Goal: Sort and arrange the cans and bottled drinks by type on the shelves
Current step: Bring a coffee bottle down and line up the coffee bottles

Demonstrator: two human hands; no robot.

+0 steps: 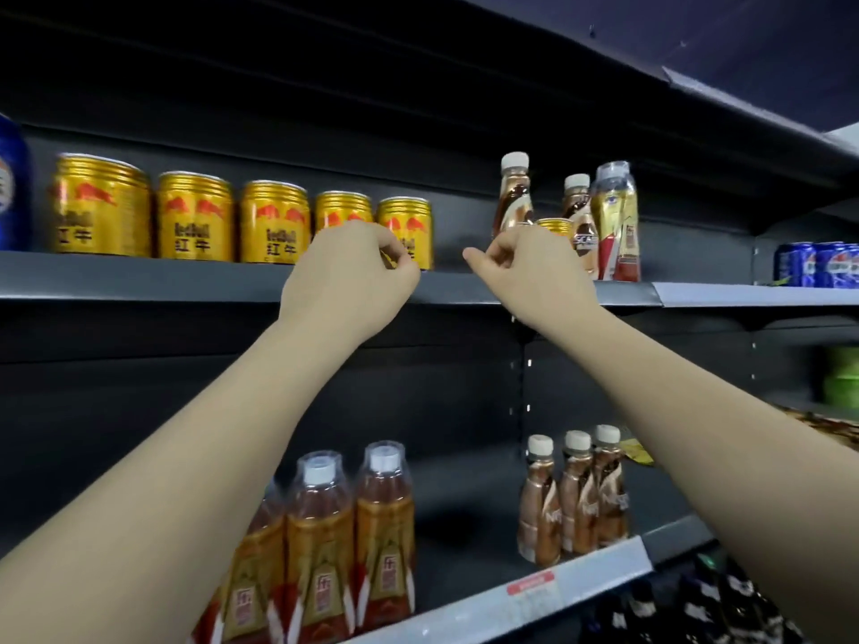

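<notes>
Head view shows both your arms raised to the upper shelf (pixel 139 276) at mid-frame. Your left hand (pixel 353 271) hangs with curled fingers in front of the two rightmost gold cans (pixel 404 232) of a row of five; whether it grasps one, you cannot tell. Your right hand (pixel 530 267) curls in front of another gold can (pixel 555 225), just left of two brown bottles (pixel 513 197) and a tea bottle (pixel 618 220); its grip is hidden too. At lower centre, tea bottles (pixel 320 541) and brown bottles (pixel 576 499) stand in separate groups on the lower shelf (pixel 534 592). Blue cans (pixel 818 264) sit at the right edge.
</notes>
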